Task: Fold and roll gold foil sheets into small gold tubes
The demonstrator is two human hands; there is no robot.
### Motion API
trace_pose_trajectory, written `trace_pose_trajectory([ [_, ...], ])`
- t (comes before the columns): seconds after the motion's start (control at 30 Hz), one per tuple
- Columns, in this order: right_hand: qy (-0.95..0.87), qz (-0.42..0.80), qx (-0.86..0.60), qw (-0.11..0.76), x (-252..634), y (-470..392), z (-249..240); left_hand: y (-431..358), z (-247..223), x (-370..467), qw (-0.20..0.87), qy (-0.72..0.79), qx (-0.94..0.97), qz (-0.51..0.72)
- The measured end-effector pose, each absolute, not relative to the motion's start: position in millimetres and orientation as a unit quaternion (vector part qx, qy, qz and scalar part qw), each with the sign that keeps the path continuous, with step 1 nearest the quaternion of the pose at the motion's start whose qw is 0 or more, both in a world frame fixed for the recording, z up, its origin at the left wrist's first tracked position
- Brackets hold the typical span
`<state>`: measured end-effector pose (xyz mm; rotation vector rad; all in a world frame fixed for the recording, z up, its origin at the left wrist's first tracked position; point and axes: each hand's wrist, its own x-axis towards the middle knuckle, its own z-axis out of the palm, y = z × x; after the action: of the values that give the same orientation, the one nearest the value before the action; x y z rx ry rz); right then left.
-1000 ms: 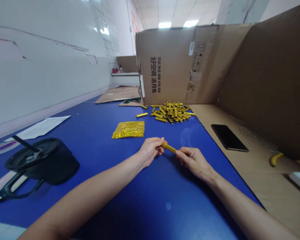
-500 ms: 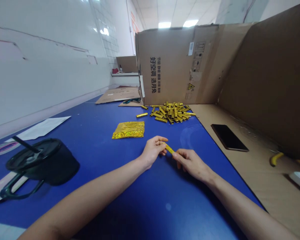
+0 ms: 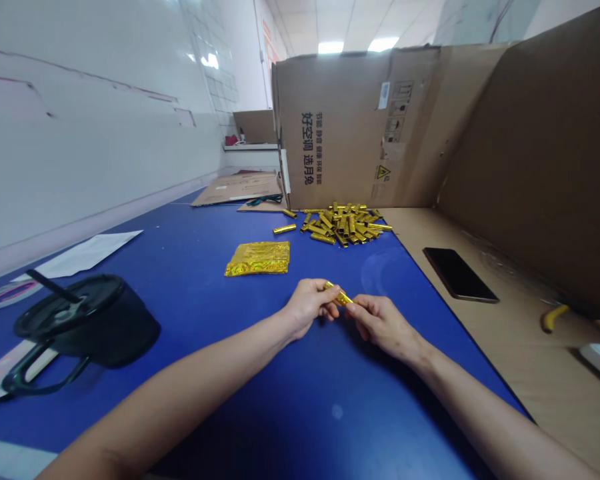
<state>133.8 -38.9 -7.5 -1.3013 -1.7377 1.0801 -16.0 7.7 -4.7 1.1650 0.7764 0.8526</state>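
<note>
Between my two hands, just above the blue table (image 3: 205,400), is a small gold foil strip (image 3: 343,297), perhaps a folded or rolled packet. My left hand (image 3: 313,303) pinches its far left end between thumb and fingers. The near right end is gripped by my right hand (image 3: 377,319). My fingers hide parts of the strip. Beyond my left hand lies a flat stack of gold foil sheets (image 3: 258,259). Farther back is a heap of small gold foil tubes (image 3: 347,225), with a single gold tube (image 3: 285,229) lying to its left.
A dark lidded mug (image 3: 90,327) with a straw stands at the left, by a white paper (image 3: 87,255). Cardboard (image 3: 350,133) walls the back and right. On the right ledge lie a black phone (image 3: 459,275) and a yellow curved object (image 3: 553,318).
My left hand has closed its fingers more tightly on the strip's far end, where they were looser before. My right hand keeps its hold in nearly the same place.
</note>
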Motion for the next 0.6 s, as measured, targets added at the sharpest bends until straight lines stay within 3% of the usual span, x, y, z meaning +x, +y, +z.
trace_pose_trajectory([
  [0.6,-0.65,0.43,-0.524,0.344,136.9,-37.7,-5.8,15.9,-5.8,-21.4,0.716,0.361,0.451,0.392],
])
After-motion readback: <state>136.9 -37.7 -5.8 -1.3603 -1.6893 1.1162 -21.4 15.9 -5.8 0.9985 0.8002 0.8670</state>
